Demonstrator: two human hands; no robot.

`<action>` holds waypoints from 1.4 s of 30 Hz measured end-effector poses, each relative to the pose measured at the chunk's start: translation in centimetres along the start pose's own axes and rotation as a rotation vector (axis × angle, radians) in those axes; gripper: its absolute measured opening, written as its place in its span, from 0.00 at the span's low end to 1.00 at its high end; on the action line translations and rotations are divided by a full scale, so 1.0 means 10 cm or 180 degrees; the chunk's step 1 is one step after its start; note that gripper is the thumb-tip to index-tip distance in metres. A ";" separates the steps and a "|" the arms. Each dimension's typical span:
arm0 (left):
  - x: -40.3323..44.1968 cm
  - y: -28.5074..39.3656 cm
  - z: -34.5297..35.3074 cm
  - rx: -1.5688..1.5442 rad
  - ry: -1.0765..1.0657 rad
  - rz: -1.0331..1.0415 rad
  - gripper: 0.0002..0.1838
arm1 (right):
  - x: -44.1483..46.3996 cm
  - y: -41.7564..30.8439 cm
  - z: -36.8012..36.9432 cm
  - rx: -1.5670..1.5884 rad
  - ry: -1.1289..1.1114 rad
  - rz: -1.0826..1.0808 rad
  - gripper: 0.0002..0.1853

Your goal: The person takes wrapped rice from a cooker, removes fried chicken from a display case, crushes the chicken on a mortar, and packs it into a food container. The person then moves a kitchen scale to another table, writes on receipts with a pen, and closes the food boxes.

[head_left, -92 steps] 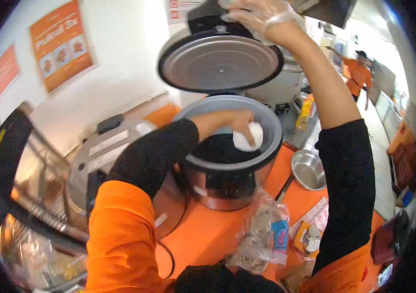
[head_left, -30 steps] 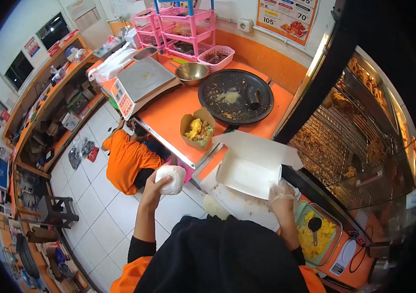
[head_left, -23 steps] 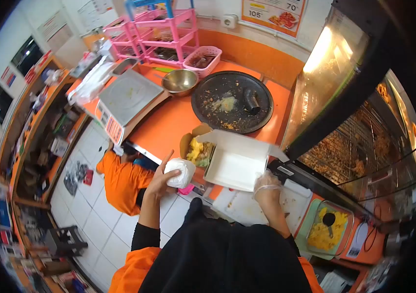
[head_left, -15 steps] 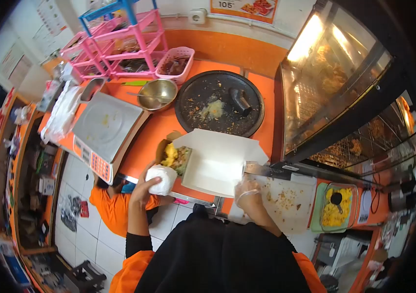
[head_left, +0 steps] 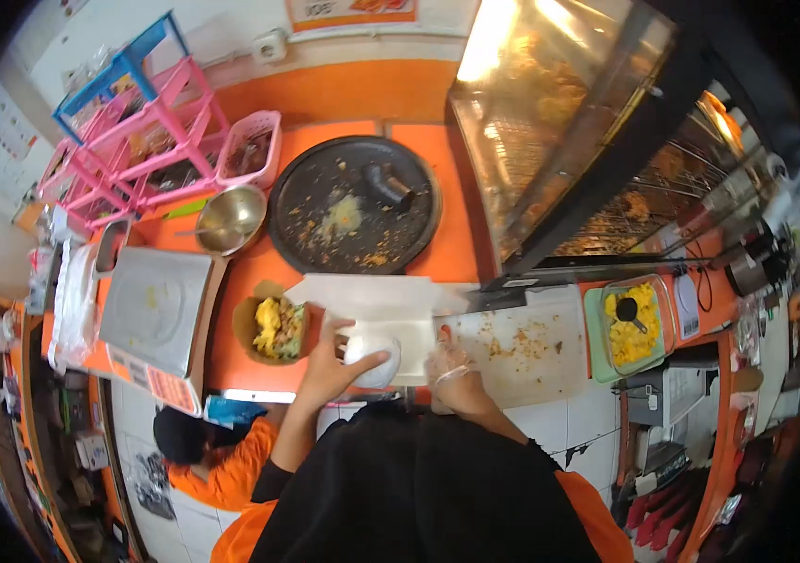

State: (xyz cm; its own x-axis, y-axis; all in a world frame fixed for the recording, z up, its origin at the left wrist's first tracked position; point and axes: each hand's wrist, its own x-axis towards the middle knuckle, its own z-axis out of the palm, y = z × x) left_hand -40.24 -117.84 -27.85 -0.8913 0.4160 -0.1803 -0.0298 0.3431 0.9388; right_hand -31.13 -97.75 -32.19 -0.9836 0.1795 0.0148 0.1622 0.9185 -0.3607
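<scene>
My left hand (head_left: 329, 369) grips a round white wrapped bundle (head_left: 374, 362) at the near left part of an open white box (head_left: 416, 343). The lid of that box is raised on its far side. At the right wall of the box, my right hand (head_left: 451, 373), in a clear plastic glove, has its fingers closed on the edge. A brown carton (head_left: 246, 328) with yellow and mixed food stands left of the box. To the right lies a white board (head_left: 536, 352) with crumbs on it.
Behind the box is a round black tray (head_left: 355, 206). A scale (head_left: 156, 302) and metal bowl (head_left: 232, 220) stand left. A glass food cabinet (head_left: 550, 141) rises right, near a yellow food container (head_left: 634, 324). A co-worker (head_left: 221, 460) is low at the left.
The view has swung right. My left hand has brought the white bundle from beside the brown carton to the white box. My right hand stays at the box's right side.
</scene>
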 end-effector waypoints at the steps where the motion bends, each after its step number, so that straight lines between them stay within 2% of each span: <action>1: 0.09 -0.15 0.17 -0.0088 0.0032 -0.0151 0.42 | -0.04 0.07 0.11 -0.0215 0.0235 -0.0350 0.16; 2: 0.13 -0.15 0.28 0.0454 0.0143 -0.0108 0.42 | -0.02 0.12 0.14 -0.0459 0.0481 -0.0671 0.18; 3: 0.25 -0.52 0.41 0.0398 0.0230 -0.0155 0.41 | 0.01 0.03 -0.05 -0.0178 -0.0255 -0.0200 0.20; 4: 0.27 -0.51 0.47 0.0348 0.0235 -0.0008 0.39 | 0.04 -0.04 -0.24 0.0158 -0.0964 0.0285 0.23; 6: 0.30 -0.55 0.53 0.0552 0.0273 -0.0242 0.36 | -0.05 0.21 -0.10 0.0448 -0.0778 0.0079 0.25; 7: 0.29 -0.54 0.54 0.0744 0.0392 0.0121 0.35 | -0.15 0.29 -0.25 0.0695 -0.0205 -0.0198 0.23; 9: 0.31 -0.67 0.48 0.1986 0.0439 0.0150 0.31 | 0.02 0.54 -0.50 0.2693 0.0582 -0.0348 0.20; 11: 0.26 -0.63 0.49 0.2457 0.0887 0.0857 0.28 | 0.27 0.89 -0.88 0.3386 0.1626 -0.0265 0.18; 12: 0.22 -0.57 0.50 0.2689 0.1128 0.1194 0.27 | 0.39 1.08 -1.19 0.3010 0.2039 0.0071 0.18; 13: 0.18 -0.51 0.50 0.2356 0.1115 0.1020 0.25 | 0.51 1.28 -1.51 0.2638 0.2407 0.0456 0.19; 15: 0.12 -0.40 0.51 0.1673 0.1111 0.0656 0.23 | 0.90 1.64 -2.10 0.1922 0.3125 0.0543 0.21; 18: 0.02 -0.29 0.47 0.1551 0.1431 0.0740 0.19 | 1.10 1.78 -2.66 -0.0001 0.3959 -0.0058 0.23; 20: -0.06 -0.20 0.47 0.1353 0.1688 0.0569 0.17 | 1.32 1.87 -2.83 -0.0599 0.4185 -0.0109 0.23; 22: -0.14 -0.28 0.37 0.1443 0.1845 0.0599 0.17 | 1.49 1.96 -2.92 -0.0685 0.4118 0.0230 0.24; 23: -0.21 -0.27 0.34 0.1523 0.1804 0.0357 0.16 | 1.55 1.99 -2.96 -0.0687 0.4091 0.0379 0.24; 27: -0.40 -0.50 0.35 0.1921 0.2255 0.0409 0.15 | 1.65 2.05 -3.07 -0.0621 0.3992 0.0725 0.25; 30: -0.45 -0.78 0.33 0.2458 0.2365 0.0838 0.15 | 1.69 2.08 -3.10 -0.0580 0.3986 0.0815 0.26; 32: -0.47 -0.71 0.38 0.1532 0.2170 0.0002 0.15 | 1.69 2.07 -3.06 -0.0575 0.4050 0.0818 0.27; 34: -0.44 -0.82 0.33 0.1808 0.2095 0.0088 0.13 | 1.67 2.08 -3.01 -0.0569 0.4137 0.0816 0.28; 36: -0.18 -1.36 0.03 0.2728 0.2443 0.2279 0.10 | 1.65 2.06 -2.98 -0.0567 0.4227 0.0768 0.28; 38: -0.37 -0.35 0.34 0.2294 0.2374 0.2229 0.18 | 1.64 1.96 -2.90 -0.0541 0.4316 0.0629 0.29; 39: -0.24 -0.36 0.24 0.2293 0.2326 0.2404 0.18 | 1.60 1.89 -2.88 -0.0515 0.4351 0.0541 0.29; 40: -0.17 -0.18 0.29 0.2121 0.2332 0.2293 0.17 | 1.55 1.82 -2.85 -0.0491 0.4380 0.0444 0.30; 42: -0.13 0.57 0.51 0.1782 0.2336 0.2051 0.14 | 1.38 1.66 -2.76 -0.0410 0.4428 0.0227 0.31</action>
State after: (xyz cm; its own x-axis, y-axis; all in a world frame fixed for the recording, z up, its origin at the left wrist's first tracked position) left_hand -36.99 -112.11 -23.75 -0.7231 0.1193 0.6804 0.5751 0.6496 0.4973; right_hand -39.83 -70.29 -12.24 -0.1023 0.3550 0.9293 0.2887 0.9045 -0.3138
